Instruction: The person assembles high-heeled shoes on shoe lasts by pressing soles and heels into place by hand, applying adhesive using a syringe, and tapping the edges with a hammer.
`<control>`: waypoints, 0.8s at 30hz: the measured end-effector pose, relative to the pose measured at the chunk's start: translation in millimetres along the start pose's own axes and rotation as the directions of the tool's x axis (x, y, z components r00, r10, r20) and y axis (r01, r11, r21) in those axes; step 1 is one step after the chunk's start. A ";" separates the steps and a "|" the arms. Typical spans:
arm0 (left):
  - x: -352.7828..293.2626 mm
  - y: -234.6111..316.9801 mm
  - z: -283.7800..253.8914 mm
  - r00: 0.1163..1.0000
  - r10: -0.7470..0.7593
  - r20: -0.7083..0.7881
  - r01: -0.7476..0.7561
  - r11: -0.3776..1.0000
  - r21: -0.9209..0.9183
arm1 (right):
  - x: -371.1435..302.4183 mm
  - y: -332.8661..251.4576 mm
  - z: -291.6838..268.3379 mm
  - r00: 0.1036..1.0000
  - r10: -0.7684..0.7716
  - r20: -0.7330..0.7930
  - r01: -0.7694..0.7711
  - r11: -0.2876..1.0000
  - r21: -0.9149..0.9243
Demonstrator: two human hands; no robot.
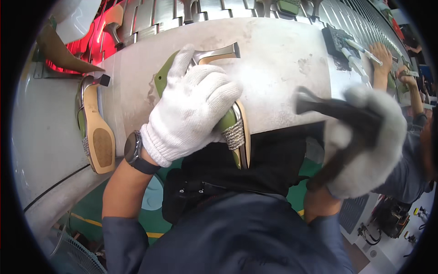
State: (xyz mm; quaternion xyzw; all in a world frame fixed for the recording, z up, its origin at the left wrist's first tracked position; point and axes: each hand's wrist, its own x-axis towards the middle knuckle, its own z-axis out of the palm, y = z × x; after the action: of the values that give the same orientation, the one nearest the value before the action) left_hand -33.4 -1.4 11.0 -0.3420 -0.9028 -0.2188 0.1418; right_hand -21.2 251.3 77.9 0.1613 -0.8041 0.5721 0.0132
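Observation:
My left hand point(194, 107), in a white knit glove, presses down on a green high-heeled shoe point(237, 125) lying on the grey workbench point(273, 68). The shoe has a silver heel and a sparkly strap near the bench's front edge. My right hand point(369, 141), also gloved and blurred by motion, grips a dark hammer point(335, 109) raised to the right of the shoe. A second matching shoe point(96, 132) lies sole up at the left of the bench.
A co-worker's hands point(385, 61) work at the far right beside a dark block with white tubes point(346, 45). Metal racks run along the back. A fan point(75, 255) stands on the green floor at lower left.

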 end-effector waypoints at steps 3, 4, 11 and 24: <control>8.4 3.0 -3.7 0.999 0.039 -0.028 -0.039 0.999 -0.005 | -19.4 -2.2 7.5 0.998 -0.011 -0.054 0.015 0.998 0.066; 7.3 -0.1 -3.9 0.999 0.035 -0.033 -0.035 0.999 0.000 | -18.1 7.3 18.5 0.998 0.054 -0.026 -0.044 0.948 0.315; 9.1 -8.0 -13.9 0.988 0.047 -0.149 -0.058 0.995 -0.076 | 38.3 67.3 -19.0 0.934 -0.337 0.118 0.338 0.727 -0.598; 12.7 22.7 -20.2 0.816 -0.576 -0.052 0.189 0.350 -0.918 | 48.5 26.8 64.3 0.893 -0.450 -0.017 0.450 0.893 -0.007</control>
State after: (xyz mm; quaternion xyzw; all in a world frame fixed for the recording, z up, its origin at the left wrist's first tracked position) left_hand -25.1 11.0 40.4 -0.0902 -0.6642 -0.7402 0.0531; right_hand -64.0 187.9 41.1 0.3375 -0.7458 0.5537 0.1528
